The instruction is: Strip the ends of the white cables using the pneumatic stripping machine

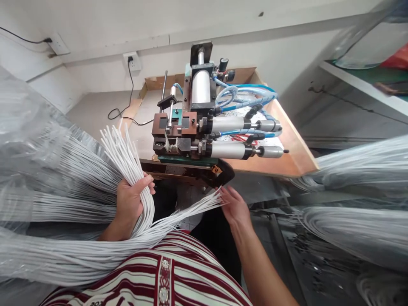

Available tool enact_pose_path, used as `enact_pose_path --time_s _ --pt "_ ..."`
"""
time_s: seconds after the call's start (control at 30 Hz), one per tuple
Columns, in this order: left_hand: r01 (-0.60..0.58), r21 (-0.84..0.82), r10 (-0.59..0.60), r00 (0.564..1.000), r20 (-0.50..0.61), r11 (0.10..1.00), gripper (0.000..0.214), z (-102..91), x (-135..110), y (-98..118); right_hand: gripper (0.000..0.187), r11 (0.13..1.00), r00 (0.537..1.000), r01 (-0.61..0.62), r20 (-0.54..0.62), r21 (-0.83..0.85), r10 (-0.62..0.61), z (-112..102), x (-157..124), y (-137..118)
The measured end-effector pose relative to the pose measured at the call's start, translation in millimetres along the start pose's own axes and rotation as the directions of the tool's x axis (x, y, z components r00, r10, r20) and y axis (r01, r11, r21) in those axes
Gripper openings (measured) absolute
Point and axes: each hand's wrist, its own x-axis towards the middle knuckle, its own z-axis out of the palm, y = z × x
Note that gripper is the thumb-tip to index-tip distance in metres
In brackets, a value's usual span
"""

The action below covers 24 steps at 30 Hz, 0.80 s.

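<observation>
**Bunch (123,155) in the left hand (130,204), strands (191,210) at the right hand (235,207)**

The left hand is clenched round the bunch of white wire at waist height, its ends fanned upward, left of the machine (226,150). A firm, even grip below the fan should serve best; a slack one could let wires slide and their ends go uneven. Across the lap the strands run right, tapering to the right hand, whose fingers stretch out at their tips; whether any wire is pinched, I cannot tell. A light touch seems wise, since these thin wires could tangle where both lots meet near the left wrist.

Wrapped coils (73,206) crowd the left forearm, leaving little room that way. More room shows on the tabletop (95,102) beside the machine, though a cord (131,91) crosses it. A black ring (228,172) sits just beyond the right fingers, easy to knock. The tray's (301,155) front edge runs on rightward, and coils (357,231) fill the far right; between them and the right forearm there is some space.
</observation>
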Motion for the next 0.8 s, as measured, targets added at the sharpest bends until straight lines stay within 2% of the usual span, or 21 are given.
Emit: enact_pose_path --time_s 0.1,0.13,0.17,0.2,0.23,0.27,0.3,0.37,0.4,0.43,0.47,0.5,0.57,0.63,0.7,0.77,0.8 --pt "0.044 -0.013 -0.044 0.998 -0.039 0.999 0.02 1.1 -1.1 -1.6 0.04 0.981 0.988 0.141 -0.038 -0.131 -0.147 8.9 -12.8 -14.8" --pt "0.057 -0.017 -0.057 0.997 -0.046 0.998 0.021 2.3 -1.4 -1.5 0.038 0.933 0.969 0.236 -0.01 -0.273 -0.248 17.9 -20.0 -18.0" --pt "0.08 -0.029 -0.081 0.996 -0.039 0.996 0.023 3.9 -1.5 -1.1 0.036 0.891 0.961 0.278 0.089 -0.358 -0.263 29.8 -28.8 -18.9" --pt "0.092 -0.047 -0.093 0.995 -0.026 0.995 0.024 5.9 -1.4 -0.2 0.036 0.888 0.951 0.282 0.226 -0.363 -0.21 44.1 -39.2 -17.3" --pt "0.098 -0.063 -0.099 0.995 -0.009 0.993 0.024 8.1 -1.1 1.0 0.039 0.922 0.92 0.23 0.379 -0.313 -0.101 59.7 -50.9 -13.0" --pt "0.104 -0.079 -0.103 0.995 0.009 0.991 0.023 10.2 -0.6 2.4 0.043 0.956 0.849 0.136 0.527 -0.259 0.022 75.4 -63.4 -6.4" --pt "0.101 -0.097 -0.1 0.995 0.019 0.99 0.023 11.9 0.0 3.9 0.048 0.975 0.743 0.04 0.658 -0.218 0.117 89.9 -75.8 1.7" --pt "0.092 -0.132 -0.089 0.996 0.027 0.987 0.022 13.1 2.4 6.2 0.051 0.96 0.48 -0.094 0.833 -0.264 0.276 111.7 -97.0 19.6" --pt "0.09 -0.148 -0.087 0.996 0.026 0.985 0.021 12.2 4.1 6.7 0.049 0.944 0.39 -0.11 0.86 -0.312 0.33 117.9 -104.4 27.5" --pt "0.095 -0.163 -0.092 0.995 0.025 0.982 0.021 10.5 6.1 6.6 0.049 0.93 0.356 -0.098 0.861 -0.353 0.364 121.0 -109.4 34.0" --pt "0.106 -0.179 -0.103 0.994 0.024 0.978 0.021 8.0 8.1 5.9 0.048 0.917 0.348 -0.07 0.852 -0.393 0.392 121.7 -111.9 38.5" --pt "0.125 -0.192 -0.122 0.992 0.026 0.973 0.021 5.2 10.0 4.8 0.048 0.905 0.363 -0.035 0.839 -0.424 0.406 120.8 -112.3 40.9" --pt "0.158 -0.214 -0.156 0.987 0.023 0.964 0.022 -0.1 12.4 1.4 0.047 0.888 0.407 0.046 0.821 -0.457 0.401 118.4 -108.5 39.1" --pt "0.174 -0.211 -0.175 0.985 0.014 0.962 0.022 -2.7 11.7 -2.0 0.046 0.889 0.454 0.129 0.823 -0.439 0.341 120.3 -101.9 29.6" --pt "0.176 -0.198 -0.176 0.984 0.02 0.964 0.021 -1.7 8.4 -4.0 0.043 0.909 0.543 0.184 0.809 -0.375 0.224 129.0 -95.4 14.7" --pt "0.153 -0.193 -0.146 0.988 0.05 0.969 0.018 1.7 4.3 -4.0 0.035 0.925 0.658 0.237 0.749 -0.296 0.071 141.9 -90.3 -1.6" --pt "0.127 -0.195 -0.115 0.991 0.072 0.973 0.016 3.5 2.7 -3.5 0.029 0.927 0.699 0.271 0.716 -0.26 -0.003 148.4 -88.4 -8.8"
